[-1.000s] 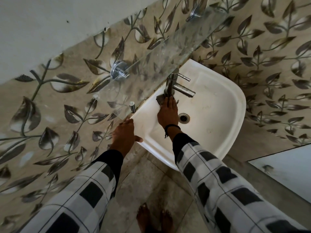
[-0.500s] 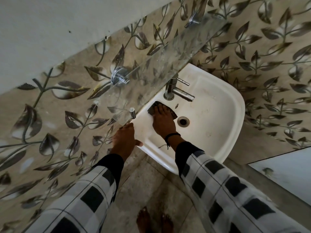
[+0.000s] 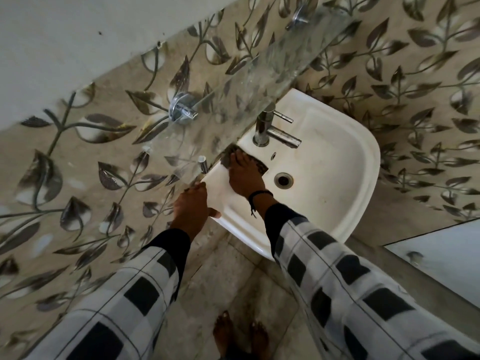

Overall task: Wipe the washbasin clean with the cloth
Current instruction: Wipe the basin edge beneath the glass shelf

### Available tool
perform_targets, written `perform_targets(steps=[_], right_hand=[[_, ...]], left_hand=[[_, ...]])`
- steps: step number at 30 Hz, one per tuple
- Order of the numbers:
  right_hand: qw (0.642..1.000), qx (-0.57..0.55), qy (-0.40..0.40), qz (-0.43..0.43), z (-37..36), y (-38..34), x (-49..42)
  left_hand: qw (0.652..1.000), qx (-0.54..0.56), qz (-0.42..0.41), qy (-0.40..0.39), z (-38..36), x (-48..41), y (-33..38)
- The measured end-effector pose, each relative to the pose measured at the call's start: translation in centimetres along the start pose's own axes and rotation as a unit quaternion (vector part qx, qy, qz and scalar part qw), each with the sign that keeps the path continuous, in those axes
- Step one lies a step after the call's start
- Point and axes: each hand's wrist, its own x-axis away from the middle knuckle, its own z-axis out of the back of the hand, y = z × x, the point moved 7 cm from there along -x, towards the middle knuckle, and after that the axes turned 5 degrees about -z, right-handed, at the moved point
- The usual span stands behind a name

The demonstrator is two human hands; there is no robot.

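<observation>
A white washbasin [image 3: 348, 178] hangs on the leaf-patterned wall, with a chrome tap [image 3: 270, 131] at its back and a drain [image 3: 283, 180] in the bowl. My right hand [image 3: 244, 175] presses a dark grey cloth [image 3: 259, 165] flat against the basin's back left ledge, left of the tap; most of the cloth is hidden under the fingers. My left hand [image 3: 193, 207] grips the basin's left rim, thumb lying on top of the rim.
A glass shelf [image 3: 259, 81] on chrome brackets juts out just above the basin's back edge and the tap. A mirror or panel edge [image 3: 441, 253] shows at the lower right. My bare feet [image 3: 241, 333] stand on the tiled floor below.
My right hand slid the cloth from the tap's base back towards me along the ledge, then a little way towards the wall again. The left hand has stayed on the rim.
</observation>
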Motion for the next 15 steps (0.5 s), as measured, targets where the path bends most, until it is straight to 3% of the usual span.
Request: perform_targets(steps=[4, 8, 10, 12, 13, 15], right_hand=[[0.994, 0.022, -0.067, 0.083, -0.7, -0.6, 2.9], [0.99, 0.005, -0.111, 0.089, 2.2, -0.6, 3.0], [0.989, -0.13, -0.066, 0.038, 4.0, 0.2, 4.5], [0.963, -0.266, 0.032, -0.024, 5.3, 2.4, 7.2], [0.954, -0.289, 0.066, -0.051, 5.2, 3.7, 8.8], [0.965, -0.229, 0.077, -0.103, 3.9, 6.7, 11.7]], left_hand=[[1.0, -0.008, 0.001, -0.01, 0.1, 0.2, 0.0], [1.0, -0.006, -0.006, -0.016, 0.2, 0.3, 0.2], [1.0, 0.003, -0.006, -0.019, 0.2, 0.5, 0.2], [1.0, 0.002, -0.009, -0.022, 0.2, 0.7, 0.3], [1.0, 0.002, -0.011, -0.026, 0.3, 0.7, 0.3], [0.999, -0.004, -0.01, -0.04, 0.4, 0.7, 0.4]])
